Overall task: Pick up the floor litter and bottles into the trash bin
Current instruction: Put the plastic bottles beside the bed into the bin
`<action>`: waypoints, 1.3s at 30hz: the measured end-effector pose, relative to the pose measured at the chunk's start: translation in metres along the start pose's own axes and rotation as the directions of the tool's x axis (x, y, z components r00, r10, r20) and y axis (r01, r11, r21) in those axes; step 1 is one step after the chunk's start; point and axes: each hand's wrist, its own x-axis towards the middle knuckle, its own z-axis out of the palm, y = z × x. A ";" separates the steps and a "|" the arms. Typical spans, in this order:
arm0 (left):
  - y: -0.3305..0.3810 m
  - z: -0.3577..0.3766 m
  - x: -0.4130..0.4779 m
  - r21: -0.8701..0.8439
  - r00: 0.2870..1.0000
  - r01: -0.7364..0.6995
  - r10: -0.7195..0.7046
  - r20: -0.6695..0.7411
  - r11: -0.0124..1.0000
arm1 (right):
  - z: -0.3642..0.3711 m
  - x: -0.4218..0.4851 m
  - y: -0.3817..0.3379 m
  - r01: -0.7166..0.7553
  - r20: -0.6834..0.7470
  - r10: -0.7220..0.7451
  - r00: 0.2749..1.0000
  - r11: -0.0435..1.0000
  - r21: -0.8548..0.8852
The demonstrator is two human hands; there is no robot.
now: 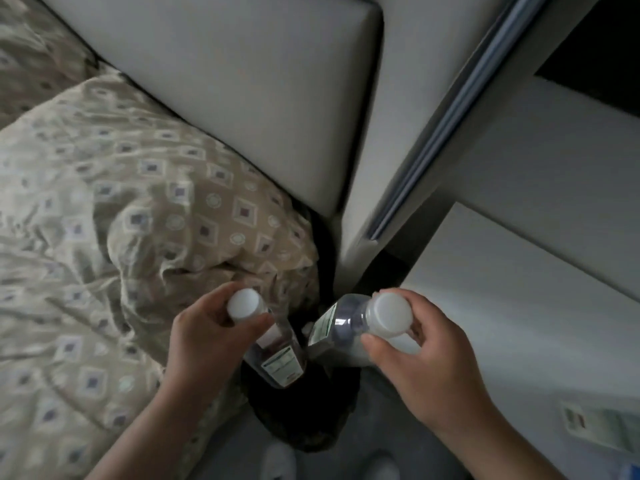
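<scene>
dark bottle [277, 358] in left fingers [249, 323], clear bottle [337, 320] in right fingers [375, 342]

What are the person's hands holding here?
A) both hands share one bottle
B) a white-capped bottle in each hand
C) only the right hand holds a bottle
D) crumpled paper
B: the left hand grips the dark bottle at its white cap, and the right hand grips the clear bottle the same way, over the black bin.

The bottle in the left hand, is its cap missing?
No, the left hand pinches the bottle just under a white cap that sits on its neck.
</scene>
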 end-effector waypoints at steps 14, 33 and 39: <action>-0.157 0.086 0.043 0.264 0.949 0.188 -0.244 0.198 0.946 | 0.098 0.047 0.096 -0.175 0.023 0.183 0.983 0.965 -0.193; -0.245 0.113 0.055 0.533 0.965 0.003 -0.143 0.221 0.846 | 0.131 0.070 0.096 -0.085 0.245 0.221 0.944 0.880 -0.467; -0.252 0.083 0.004 0.578 0.897 0.227 -0.399 0.188 0.784 | 0.170 0.093 0.129 -0.185 0.238 0.321 0.917 0.869 -0.459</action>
